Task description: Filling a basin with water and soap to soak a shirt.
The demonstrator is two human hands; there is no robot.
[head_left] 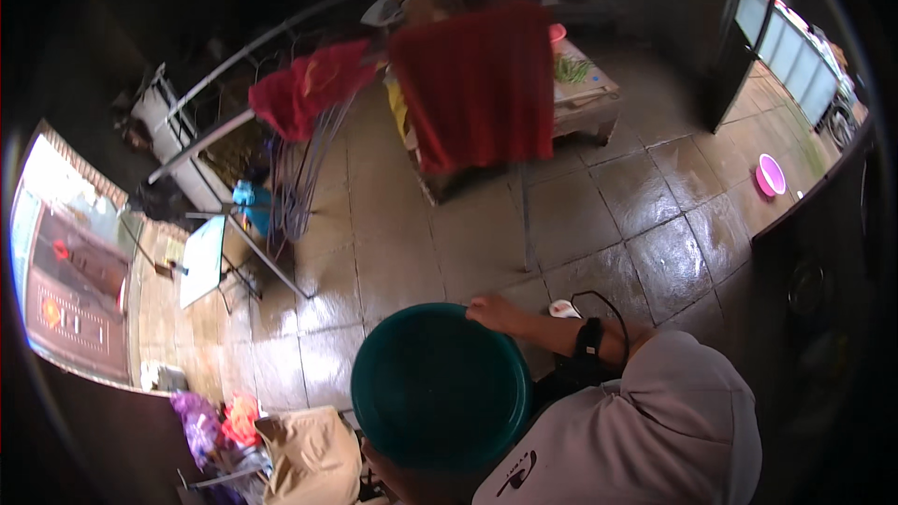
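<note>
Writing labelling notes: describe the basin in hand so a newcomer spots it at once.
Go down the tiled floor to the picture's bottom centre, left of the pale shirt. There the right hand grips the rim of a large, round basin. Its dark teal-green colour sets it apart from the pink basin on the floor at right.

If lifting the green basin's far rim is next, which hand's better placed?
Right, probably: the right hand is at the green basin's far rim, fingers apparently curled over it. The left hand is low by the near-left side, mostly hidden, its grip unclear.
</note>
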